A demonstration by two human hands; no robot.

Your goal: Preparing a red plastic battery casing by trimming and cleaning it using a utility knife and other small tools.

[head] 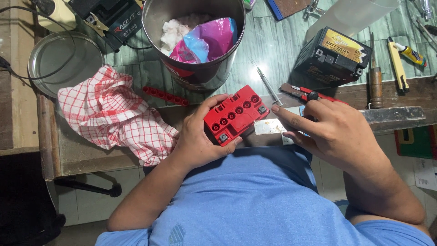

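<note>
Left hand (200,136): wrapped around the small red plastic battery case (235,114), thumb on its upper edge, fingers under the near edge.
Right hand (334,132): loosely open, gripping nothing, fingertips just beside the case's 3 o'clock end, resting near a white card (269,126).
Red case: held at the desk's (82,150) near edge, centre of view, top face up.
Progress: six round cell holes showing open in one row, both corner terminals bare; red plastic strip of plugs (166,96) lying apart at 10 o'clock, not yet fitted.
Counts: one red case, one plug strip, one black battery (334,54) at 2 o'clock, one thin syringe (266,82), one red-handled utility knife (302,93), one red-checked cloth (114,114) at 9 o'clock, one steel bucket (195,68) at 12 o'clock.
</note>
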